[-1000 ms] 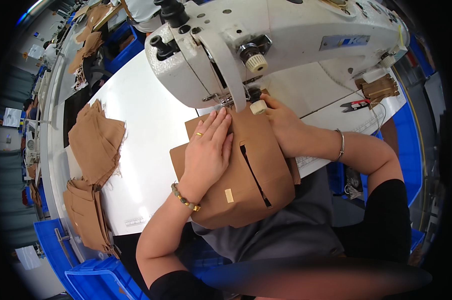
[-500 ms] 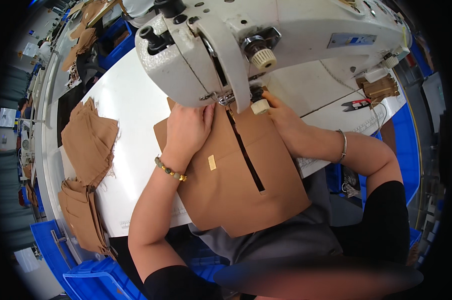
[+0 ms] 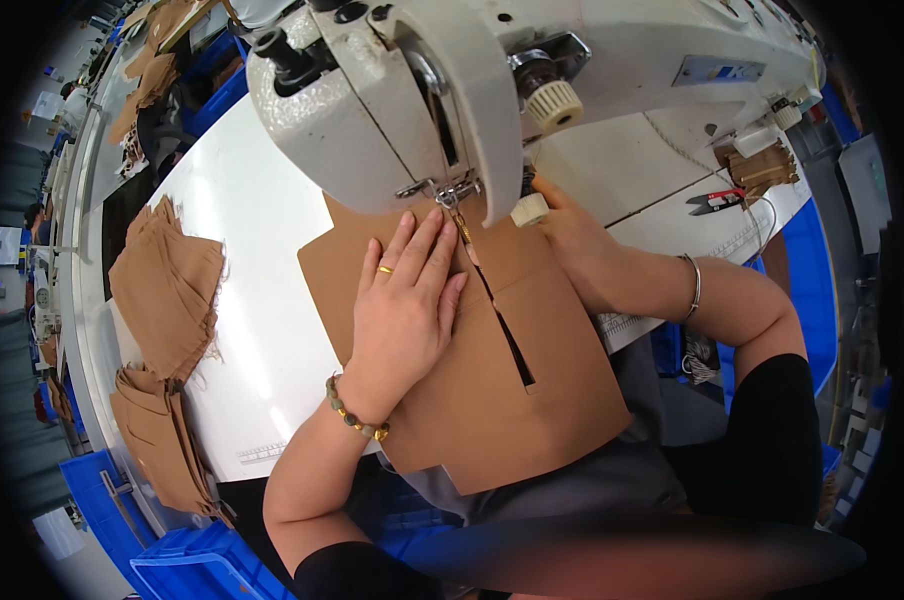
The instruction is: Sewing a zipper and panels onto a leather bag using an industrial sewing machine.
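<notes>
Just flattened the curled bare left hand (image 3: 407, 310) wide open at 10 o'clock on the slit brown fabric panel (image 3: 452, 390), 6 o'clock of the white metal sewing machine (image 3: 622, 70), so probably steadying work better, but can't tell the bare right hand (image 3: 577, 245)'s grip, 1 o'clock.

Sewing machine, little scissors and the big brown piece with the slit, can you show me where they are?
Sewing machine (image 3: 622, 70): head view, on its long white arm.
Little scissors (image 3: 716, 202): head view, on the middle of them.
Big brown piece (image 3: 462, 395): head view, on its flat part, left of the slit.
</notes>
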Tool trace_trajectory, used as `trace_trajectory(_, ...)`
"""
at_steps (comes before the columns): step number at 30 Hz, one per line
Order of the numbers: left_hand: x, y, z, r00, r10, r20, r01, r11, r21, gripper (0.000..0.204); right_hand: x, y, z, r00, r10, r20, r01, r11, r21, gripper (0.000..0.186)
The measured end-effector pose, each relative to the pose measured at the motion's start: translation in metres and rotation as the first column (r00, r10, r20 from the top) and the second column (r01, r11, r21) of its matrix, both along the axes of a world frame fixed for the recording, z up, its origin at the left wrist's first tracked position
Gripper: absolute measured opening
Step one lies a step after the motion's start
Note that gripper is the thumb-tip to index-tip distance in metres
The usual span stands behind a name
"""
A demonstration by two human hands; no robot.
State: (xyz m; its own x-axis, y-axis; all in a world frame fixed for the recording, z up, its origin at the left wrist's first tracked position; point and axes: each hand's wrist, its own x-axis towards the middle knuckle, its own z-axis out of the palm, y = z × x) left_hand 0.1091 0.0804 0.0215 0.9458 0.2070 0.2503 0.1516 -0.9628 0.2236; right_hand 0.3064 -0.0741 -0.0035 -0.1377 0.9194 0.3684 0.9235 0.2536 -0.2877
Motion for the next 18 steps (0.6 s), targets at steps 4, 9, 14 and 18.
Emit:
trace_trajectory(4, -0.0001, 0.0009, -0.0006, 1.000, 0.005, 0.005, -0.005, 1.000, 0.001, 0.048, -0.0031, 0.0006, -0.0005, 0.999, -0.029, -0.018, 0.029, 1.000, 0.006, 0.040)
trace_trajectory(9, 0.0000, 0.0017, -0.0017, 1.000, -0.009, 0.021, 0.009, 1.000, 0.005, 0.044, -0.0048, -0.0007, 0.0029, 0.996, -0.051, -0.073, 0.054, 0.998, 0.038, 0.041)
trace_trajectory(14, 0.0001, 0.0022, -0.0008, 1.000, -0.012, 0.017, 0.012, 1.000, 0.015, 0.044, -0.0026, -0.0015, 0.0074, 1.000, -0.010, 0.026, 0.011, 0.998, -0.054, 0.041)
trace_trajectory(18, 0.0002, 0.0036, 0.0002, 1.000, -0.023, -0.010, 0.023, 1.000, 0.014, 0.045, -0.0035, -0.0004, 0.0073, 1.000, -0.020, -0.001, 0.019, 0.999, -0.046, 0.041)
